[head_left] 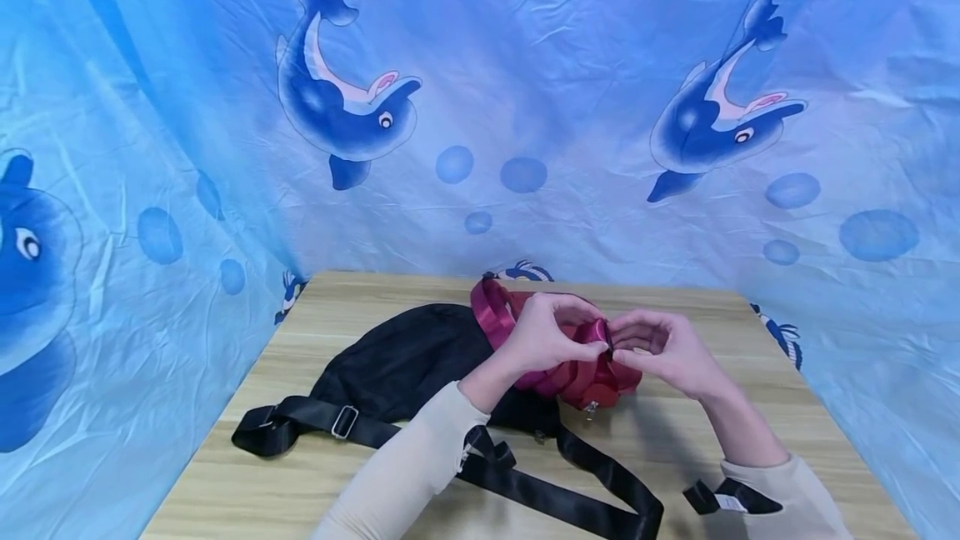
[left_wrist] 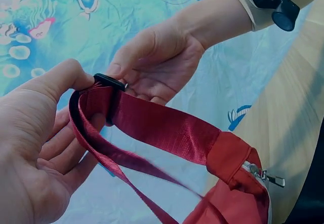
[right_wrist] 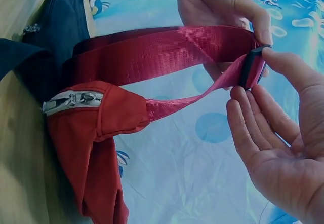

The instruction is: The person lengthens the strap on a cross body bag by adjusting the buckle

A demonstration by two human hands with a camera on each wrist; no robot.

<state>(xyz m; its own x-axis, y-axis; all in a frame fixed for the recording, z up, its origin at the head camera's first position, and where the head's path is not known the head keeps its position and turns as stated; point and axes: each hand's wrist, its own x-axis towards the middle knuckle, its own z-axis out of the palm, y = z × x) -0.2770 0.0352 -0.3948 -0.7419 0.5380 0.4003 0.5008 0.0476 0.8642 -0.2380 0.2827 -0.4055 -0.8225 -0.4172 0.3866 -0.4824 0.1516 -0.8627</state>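
Observation:
A red waist bag (right_wrist: pixel 81 155) with a silver zipper rests near the table's middle, its dark red webbing strap (left_wrist: pixel 162 125) lifted in a loop. On that strap sits a black slider buckle (left_wrist: pixel 110 82). My left hand (head_left: pixel 551 336) pinches the strap at the buckle, thumb on the buckle's edge. From the other side, my right hand (head_left: pixel 663 348) pinches the same buckle between thumb and fingertips. In the head view the hands hide part of the red bag. A black bag (head_left: pixel 412 357) lies just left of it, partly behind my left forearm.
The black bag's strap (head_left: pixel 555 507), with a metal slider (head_left: pixel 345 422), trails across the front of the wood-patterned table (head_left: pixel 750 390). Blue dolphin-printed sheeting (head_left: pixel 480 90) hangs behind and at both sides. Each sleeve carries a black wrist band (head_left: pixel 738 497).

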